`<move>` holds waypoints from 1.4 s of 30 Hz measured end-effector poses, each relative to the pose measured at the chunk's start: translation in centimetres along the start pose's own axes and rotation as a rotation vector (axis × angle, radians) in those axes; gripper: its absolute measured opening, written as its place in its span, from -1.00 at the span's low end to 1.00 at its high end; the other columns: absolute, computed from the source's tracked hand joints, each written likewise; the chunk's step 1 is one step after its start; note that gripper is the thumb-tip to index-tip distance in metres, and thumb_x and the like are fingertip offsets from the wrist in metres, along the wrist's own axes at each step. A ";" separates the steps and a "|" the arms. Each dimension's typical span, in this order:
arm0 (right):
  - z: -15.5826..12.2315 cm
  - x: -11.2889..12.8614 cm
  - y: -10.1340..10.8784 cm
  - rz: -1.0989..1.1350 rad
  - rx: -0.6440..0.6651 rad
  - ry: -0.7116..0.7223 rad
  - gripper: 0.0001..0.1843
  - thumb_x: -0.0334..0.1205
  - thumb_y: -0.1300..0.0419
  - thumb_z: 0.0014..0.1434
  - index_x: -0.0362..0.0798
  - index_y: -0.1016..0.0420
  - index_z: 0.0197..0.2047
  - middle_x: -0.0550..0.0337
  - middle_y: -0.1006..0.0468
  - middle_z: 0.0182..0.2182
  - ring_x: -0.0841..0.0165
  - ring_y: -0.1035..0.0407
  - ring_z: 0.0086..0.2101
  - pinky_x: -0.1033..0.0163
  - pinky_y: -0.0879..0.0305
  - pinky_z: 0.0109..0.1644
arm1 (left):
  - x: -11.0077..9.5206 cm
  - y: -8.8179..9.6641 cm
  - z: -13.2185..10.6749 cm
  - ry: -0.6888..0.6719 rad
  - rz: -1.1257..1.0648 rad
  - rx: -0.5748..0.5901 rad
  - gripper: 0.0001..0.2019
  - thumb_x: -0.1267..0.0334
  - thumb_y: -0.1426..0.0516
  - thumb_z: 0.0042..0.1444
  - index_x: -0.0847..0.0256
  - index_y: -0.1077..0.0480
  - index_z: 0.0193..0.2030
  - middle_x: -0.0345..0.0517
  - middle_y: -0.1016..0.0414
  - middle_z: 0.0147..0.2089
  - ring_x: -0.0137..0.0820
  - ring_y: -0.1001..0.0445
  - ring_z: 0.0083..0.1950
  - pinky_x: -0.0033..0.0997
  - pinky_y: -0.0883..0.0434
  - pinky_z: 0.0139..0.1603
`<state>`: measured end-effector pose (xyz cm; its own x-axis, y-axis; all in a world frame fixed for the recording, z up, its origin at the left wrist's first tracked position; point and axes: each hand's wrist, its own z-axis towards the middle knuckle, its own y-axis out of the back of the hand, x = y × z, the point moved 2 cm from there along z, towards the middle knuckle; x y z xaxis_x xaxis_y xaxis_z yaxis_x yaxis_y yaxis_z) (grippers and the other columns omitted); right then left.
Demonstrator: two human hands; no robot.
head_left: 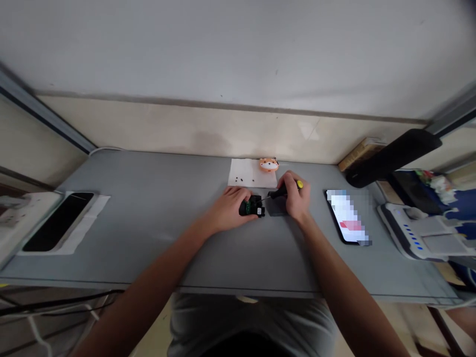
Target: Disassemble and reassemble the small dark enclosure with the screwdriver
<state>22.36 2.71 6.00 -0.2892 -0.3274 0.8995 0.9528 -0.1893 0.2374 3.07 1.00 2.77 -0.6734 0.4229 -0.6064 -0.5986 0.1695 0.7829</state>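
Observation:
My left hand [233, 208] grips a small black device [256, 206] with a green circuit board showing, held down on the grey desk. My right hand [298, 198] is closed around a screwdriver [278, 192] with a black handle and a yellow end cap. The screwdriver's thin shaft points left, its tip at the device's right side; whether it touches a screw is too small to tell. Just behind lies a white sheet of paper [243, 171] with several tiny dark screws [241, 180] on it. An orange animal-faced case [268, 164] rests on the paper's right end.
At the left, a dark phone [59, 222] lies on white paper. To the right are a lit phone [347, 218], a black cylinder [394, 157] leaning over a box, and a white-grey device with blue lights [412, 233]. A wall bounds the desk [148, 198] behind.

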 end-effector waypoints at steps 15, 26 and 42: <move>0.1 -0.5 0.0 0.023 0.013 0.092 -0.53 0.04 -0.06 0.26 0.01 -0.30 -0.61 0.28 -0.25 -0.64 0.41 -0.15 -0.56 0.24 -0.12 -0.43 | 0.8 -0.6 0.3 -0.064 0.055 0.034 -0.67 0.10 -0.36 0.09 0.08 -0.28 -0.20 -0.10 -0.54 0.04 -0.11 -0.45 0.12 -0.06 -0.40 0.15; 0.2 -0.6 0.0 0.051 0.020 0.070 -0.53 0.03 -0.06 0.28 0.01 -0.30 -0.60 0.31 -0.18 -0.66 0.42 -0.12 -0.57 0.24 -0.13 -0.43 | 0.9 -0.7 0.1 -0.263 0.141 -0.004 -0.74 0.12 -0.30 0.23 0.10 -0.46 0.00 -0.07 -0.55 0.13 -0.16 -0.46 0.21 -0.07 -0.32 0.29; 0.2 0.0 0.8 0.025 -0.054 0.123 -0.51 0.05 -0.06 0.30 0.01 -0.29 -0.61 0.29 -0.22 -0.66 0.41 -0.12 -0.58 0.24 -0.10 -0.46 | 0.5 -0.3 -0.1 -0.300 0.187 -0.028 -0.83 0.10 -0.28 0.25 0.10 -0.52 -0.11 -0.08 -0.58 0.08 -0.18 -0.48 0.20 -0.08 -0.35 0.27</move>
<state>23.18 2.76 6.27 -0.2781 -0.4432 0.8522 0.9543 -0.2285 0.1926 2.84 1.09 2.25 -0.6178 0.6875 -0.3816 -0.4910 0.0418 0.8702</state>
